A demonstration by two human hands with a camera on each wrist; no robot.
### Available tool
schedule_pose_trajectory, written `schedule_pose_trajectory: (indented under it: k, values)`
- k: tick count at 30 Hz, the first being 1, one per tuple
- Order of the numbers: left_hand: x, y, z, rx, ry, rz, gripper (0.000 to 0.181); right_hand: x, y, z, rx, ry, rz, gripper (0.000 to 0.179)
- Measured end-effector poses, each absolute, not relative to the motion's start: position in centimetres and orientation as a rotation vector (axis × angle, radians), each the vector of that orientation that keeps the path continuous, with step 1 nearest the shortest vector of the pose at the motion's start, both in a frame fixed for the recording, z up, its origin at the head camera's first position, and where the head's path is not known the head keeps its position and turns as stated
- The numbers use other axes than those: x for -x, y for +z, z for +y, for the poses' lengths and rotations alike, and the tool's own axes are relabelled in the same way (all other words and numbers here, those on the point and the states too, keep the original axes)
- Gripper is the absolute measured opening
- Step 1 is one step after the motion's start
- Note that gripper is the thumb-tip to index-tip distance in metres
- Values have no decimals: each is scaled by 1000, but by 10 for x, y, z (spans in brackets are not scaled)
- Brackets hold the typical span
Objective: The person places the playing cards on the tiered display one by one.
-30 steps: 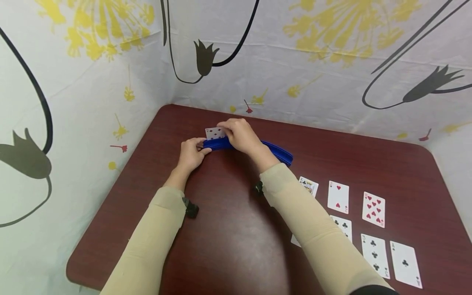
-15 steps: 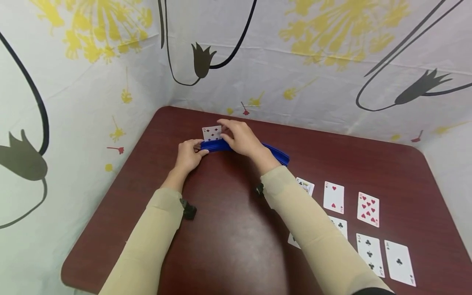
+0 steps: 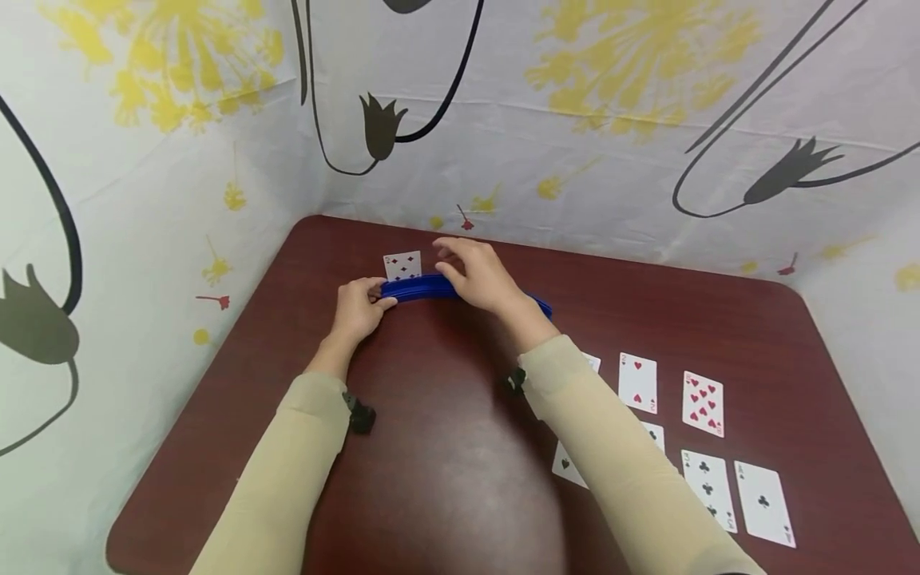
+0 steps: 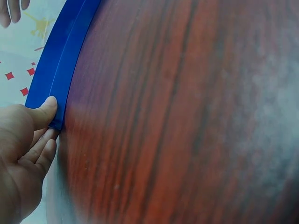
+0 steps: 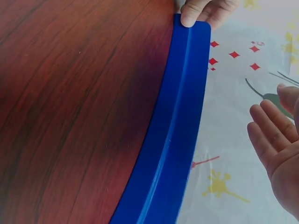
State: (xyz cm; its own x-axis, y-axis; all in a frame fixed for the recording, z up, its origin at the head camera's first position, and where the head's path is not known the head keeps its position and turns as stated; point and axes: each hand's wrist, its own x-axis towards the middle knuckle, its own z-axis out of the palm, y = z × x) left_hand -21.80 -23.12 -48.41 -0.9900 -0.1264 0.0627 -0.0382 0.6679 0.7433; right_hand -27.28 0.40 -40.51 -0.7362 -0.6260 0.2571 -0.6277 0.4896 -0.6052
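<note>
A curved blue playing-card holder (image 3: 424,287) lies near the back of the table, and a five of diamonds (image 3: 402,265) stands upright in its left part. My left hand (image 3: 357,307) pinches the holder's left end, with the thumb (image 4: 46,109) on the near side. Just right of the card, my right hand (image 3: 480,275) hovers over the holder and hides part of it. Its fingers are relaxed and hold nothing. In the right wrist view a gap separates the right hand (image 5: 280,154) from both card and holder.
Face-up cards lie on the dark red table (image 3: 431,447) at the right, among them a two of hearts (image 3: 637,383), a red heart card (image 3: 703,403), a three of clubs (image 3: 707,489) and an ace of clubs (image 3: 765,503). My right sleeve (image 3: 618,447) covers others. Patterned cloth (image 3: 503,144) hangs behind.
My right hand has let go of the five of diamonds and moved off to the right, uncovering more of the holder. The left hand keeps its grip on the holder's end.
</note>
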Motion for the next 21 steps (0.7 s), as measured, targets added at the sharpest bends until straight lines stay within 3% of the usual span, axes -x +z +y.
schedule_pose_trajectory:
  k: [21]
  values:
    - [218,-479,-230,-150,-1207,-2798,44,255,-393,66,-1008,1110,-2703,37]
